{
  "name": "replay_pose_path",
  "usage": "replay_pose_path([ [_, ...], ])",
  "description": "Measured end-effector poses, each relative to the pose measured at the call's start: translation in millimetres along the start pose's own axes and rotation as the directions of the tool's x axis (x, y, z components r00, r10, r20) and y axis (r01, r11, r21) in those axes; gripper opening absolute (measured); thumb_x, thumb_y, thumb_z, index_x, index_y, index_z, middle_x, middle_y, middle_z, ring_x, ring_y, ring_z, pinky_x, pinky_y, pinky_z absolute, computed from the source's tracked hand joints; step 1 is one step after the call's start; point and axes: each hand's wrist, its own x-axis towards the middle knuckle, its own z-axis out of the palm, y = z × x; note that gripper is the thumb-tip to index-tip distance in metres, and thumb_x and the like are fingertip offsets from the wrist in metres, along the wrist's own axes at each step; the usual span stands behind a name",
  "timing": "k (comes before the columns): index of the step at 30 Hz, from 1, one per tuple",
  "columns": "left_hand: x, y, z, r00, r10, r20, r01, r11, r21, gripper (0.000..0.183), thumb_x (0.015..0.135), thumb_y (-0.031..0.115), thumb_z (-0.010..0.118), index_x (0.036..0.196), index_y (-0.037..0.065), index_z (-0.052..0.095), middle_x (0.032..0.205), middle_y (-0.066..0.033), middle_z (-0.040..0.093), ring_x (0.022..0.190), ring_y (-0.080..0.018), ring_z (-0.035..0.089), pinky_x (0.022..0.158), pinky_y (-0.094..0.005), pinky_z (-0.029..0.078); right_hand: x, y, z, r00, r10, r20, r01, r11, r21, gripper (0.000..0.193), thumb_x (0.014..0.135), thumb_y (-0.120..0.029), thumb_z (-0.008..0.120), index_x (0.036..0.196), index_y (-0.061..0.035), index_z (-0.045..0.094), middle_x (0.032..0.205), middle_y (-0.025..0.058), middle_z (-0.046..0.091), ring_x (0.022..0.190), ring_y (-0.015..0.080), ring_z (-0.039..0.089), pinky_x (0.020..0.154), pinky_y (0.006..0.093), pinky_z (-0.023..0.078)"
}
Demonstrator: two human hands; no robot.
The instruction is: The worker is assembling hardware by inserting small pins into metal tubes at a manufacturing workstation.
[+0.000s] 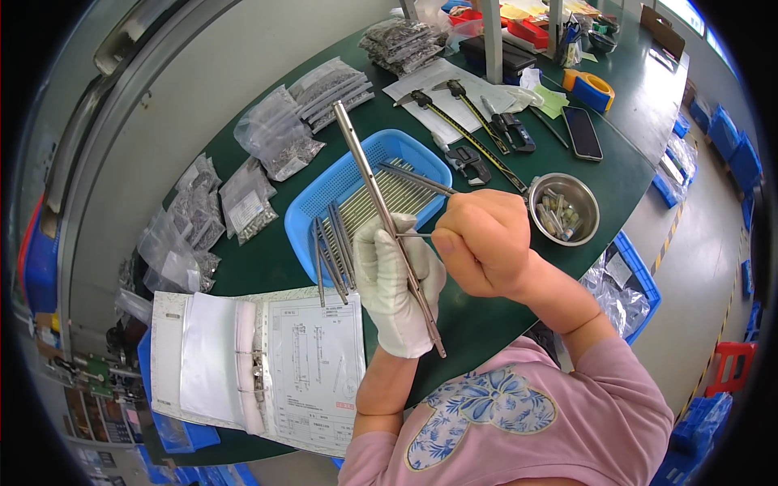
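- Slantwise, 1 slim metal rod [378, 197] crosses above the near part of a blue basket [324, 185]; its long axis runs from an upper end pointing away and leftward to a lower end pointing back toward the chest, slightly rightward.
- The left hand [384, 287], white-gloved, is closed around the rod's lower half.
- The right hand [485, 239], bare, is curled tight, thumb and forefinger pinching a thin pin [416, 235] set crosswise against the rod.
- Inside the basket lie many thin rods [361, 202].
- An open binder [316, 364] lies nearer, leftward; a steel bowl [587, 201] sits rightward.
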Motion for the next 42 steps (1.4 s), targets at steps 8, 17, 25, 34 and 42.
replay_pose_path([
  [8, 3.6, -8.0, -2.6, 0.996, 0.056, -0.074, -0.052, 0.997, 0.057, 0.022, 0.092, 0.024, 0.038, 0.098, 0.004, 0.044, 0.05, 0.0022, 0.034, 0.037, -0.0042, 0.028, 0.035, -0.018, 0.022, 5.4, -2.1, -2.0, 0.998, -0.016, 0.062, 0.021, 0.996, -0.09, 0.023, 0.068, -0.006, 0.061, 0.059, -0.0065, 0.04, 0.05, 0.0046, 0.041, 0.038, 0.0212, 0.042, 0.035, 0.0301, 0.032],
  [17, 3.1, -14.4, -8.2, 0.996, -0.082, -0.028, 0.081, 0.996, -0.024, 0.015, 0.092, 0.018, 0.038, 0.096, 0.005, 0.045, 0.056, 0.0007, 0.04, 0.038, -0.0039, 0.03, 0.034, -0.0175, 0.024, -0.4, 3.5, -3.4, 0.976, 0.128, 0.177, -0.12, 0.991, -0.057, 0.012, 0.073, -0.007, 0.059, 0.066, -0.0057, 0.049, 0.053, 0.0055, 0.046, 0.041, 0.023, 0.046, 0.038, 0.0306, 0.035],
  [25, 2.3, -12.2, -6.4, 0.993, -0.106, -0.043, 0.103, 0.992, -0.068, 0.014, 0.091, 0.017, 0.04, 0.095, 0.005, 0.045, 0.057, -0.0002, 0.042, 0.037, -0.0042, 0.031, 0.034, -0.0175, 0.023, -8.4, 4.2, 1.0, 0.986, 0.156, 0.063, -0.159, 0.986, 0.039, 0.015, 0.066, -0.002, 0.065, 0.076, -0.0033, 0.054, 0.057, 0.0051, 0.051, 0.042, 0.017, 0.047, 0.039, 0.0248, 0.036],
  [34, 2.7, -11.0, -6.4, 0.994, -0.09, -0.059, 0.085, 0.993, -0.081, 0.016, 0.092, 0.019, 0.039, 0.095, 0.003, 0.044, 0.054, -0.0009, 0.039, 0.034, -0.0049, 0.029, 0.032, -0.0178, 0.021, -3.4, 1.9, -17.9, 0.982, 0.03, -0.188, -0.027, 0.999, 0.017, 0.015, 0.064, 0.004, 0.062, 0.077, -0.0018, 0.056, 0.055, 0.005, 0.051, 0.04, 0.0146, 0.045, 0.037, 0.0231, 0.034],
  [42, -7.1, -10.1, -2.0, 0.992, -0.114, 0.051, 0.116, 0.993, -0.029, 0.019, 0.092, 0.02, 0.038, 0.093, 0.002, 0.045, 0.053, -0.0011, 0.039, 0.034, -0.0049, 0.03, 0.032, -0.0176, 0.022, 11.8, 9.9, -13.6, 0.978, 0.031, -0.208, -0.038, 0.999, -0.031, 0.014, 0.067, 0.004, 0.063, 0.076, -0.0015, 0.056, 0.054, 0.0039, 0.048, 0.039, 0.0128, 0.041, 0.036, 0.0223, 0.031],
])
